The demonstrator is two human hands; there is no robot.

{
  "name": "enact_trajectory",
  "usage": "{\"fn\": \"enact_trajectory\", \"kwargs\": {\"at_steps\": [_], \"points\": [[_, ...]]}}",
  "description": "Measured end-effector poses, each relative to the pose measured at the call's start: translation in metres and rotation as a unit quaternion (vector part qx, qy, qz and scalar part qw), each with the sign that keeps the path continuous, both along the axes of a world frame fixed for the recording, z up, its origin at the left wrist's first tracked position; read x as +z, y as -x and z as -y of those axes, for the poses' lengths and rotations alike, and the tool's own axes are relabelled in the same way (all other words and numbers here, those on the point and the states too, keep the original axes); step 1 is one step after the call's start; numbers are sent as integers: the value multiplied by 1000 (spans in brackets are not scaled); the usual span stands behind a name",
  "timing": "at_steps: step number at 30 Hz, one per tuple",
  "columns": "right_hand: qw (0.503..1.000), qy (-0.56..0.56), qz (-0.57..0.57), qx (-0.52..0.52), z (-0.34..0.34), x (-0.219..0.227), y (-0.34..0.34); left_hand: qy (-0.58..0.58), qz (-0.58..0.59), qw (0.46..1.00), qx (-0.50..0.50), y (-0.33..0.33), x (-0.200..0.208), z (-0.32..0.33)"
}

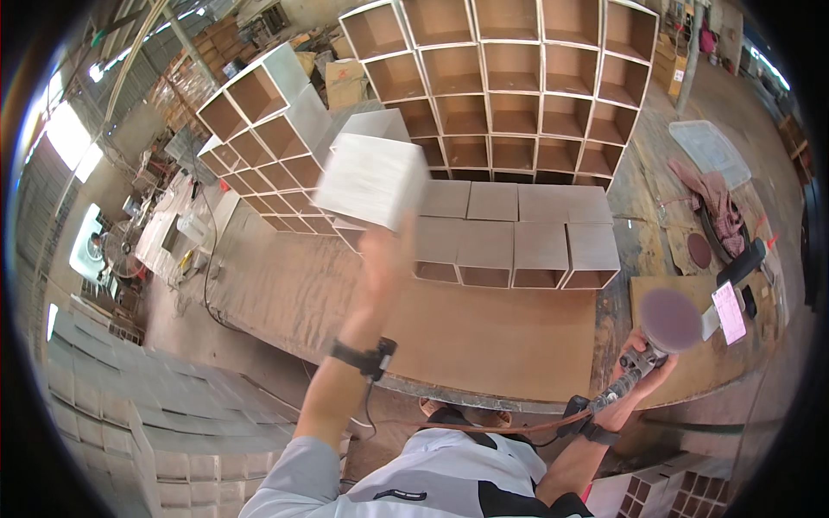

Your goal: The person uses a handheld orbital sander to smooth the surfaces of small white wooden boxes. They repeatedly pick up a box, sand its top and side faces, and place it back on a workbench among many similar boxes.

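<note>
My left hand, blurred by motion, reaches forward and grips a white-painted box by its near lower side. The box is raised in front of the stacked boxes; the fingers are partly hidden against it. On the right, my right hand is wrapped round an air sander, its round purple sanding disc turned upward, away from the table. A brown hose runs from the sander across my body. Between my hands, a low row of pale boxes stands on the worktable.
A tall stack of open-fronted boxes rises at the back, with another stack at the left. A pink cloth, a clear plastic lid and a pink paper lie at the right. More boxes stand at the lower left.
</note>
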State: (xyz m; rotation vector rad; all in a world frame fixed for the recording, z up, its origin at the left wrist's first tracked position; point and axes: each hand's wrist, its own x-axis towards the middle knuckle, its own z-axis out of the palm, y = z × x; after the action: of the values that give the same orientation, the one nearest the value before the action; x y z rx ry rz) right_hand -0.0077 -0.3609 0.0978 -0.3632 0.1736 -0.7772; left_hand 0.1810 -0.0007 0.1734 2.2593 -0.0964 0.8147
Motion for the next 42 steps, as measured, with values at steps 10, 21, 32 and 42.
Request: {"fn": "enact_trajectory", "kwargs": {"at_steps": [10,21,32,42], "points": [[1000,9,-11,-3,-3,-3,4,8,-64,997,-37,-22,-112,58],[1000,-10,3,4,1,-12,7,174,-113,978,-11,14,-93,35],[998,-6,17,59,4,-18,13,238,-172,954,61,-40,-88,-37],[994,21,-41,96,-6,-6,19,21,-85,996,17,-73,-112,-67]]}}
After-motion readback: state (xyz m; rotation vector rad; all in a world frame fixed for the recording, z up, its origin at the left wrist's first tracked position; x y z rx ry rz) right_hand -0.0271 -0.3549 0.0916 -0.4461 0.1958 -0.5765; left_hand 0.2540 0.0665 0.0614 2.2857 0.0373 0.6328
